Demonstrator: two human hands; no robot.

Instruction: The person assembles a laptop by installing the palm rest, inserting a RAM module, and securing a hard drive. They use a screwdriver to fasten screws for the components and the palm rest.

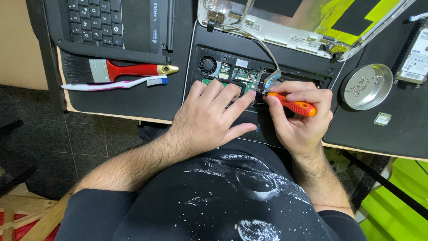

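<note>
— Closest to the lens is my black printed shirt (223,196), and past it both forearms reach onto the bench. What do you want to know?

— What is each hand doing?

— My right hand (301,118) is closed round an orange-handled screwdriver (292,103), fingers and thumb pinching the handle, its tip pointing left into the opened laptop base (267,71). My left hand (209,118) holds nothing: it lies spread and flat on the base, index finger stretched toward the screwdriver's tip, right beside it.

— And where does that base sit?

— On the black mat (147,96), middle of the bench edge. The green circuit board (245,75) and a small round fan (207,65) show just beyond my fingers. A thin cable (263,44) runs up to the detached screen lid (285,22) lying behind it.

— Anything else around?

— To the left, a red-handled paintbrush (120,70) with a pink-and-white toothbrush (113,84) just below it, and a keyboard (96,20) further back. To the right, a round metal dish (368,87) holding small screws, a small green card (382,118) near it, and a hard drive (414,60) at the far edge.
</note>
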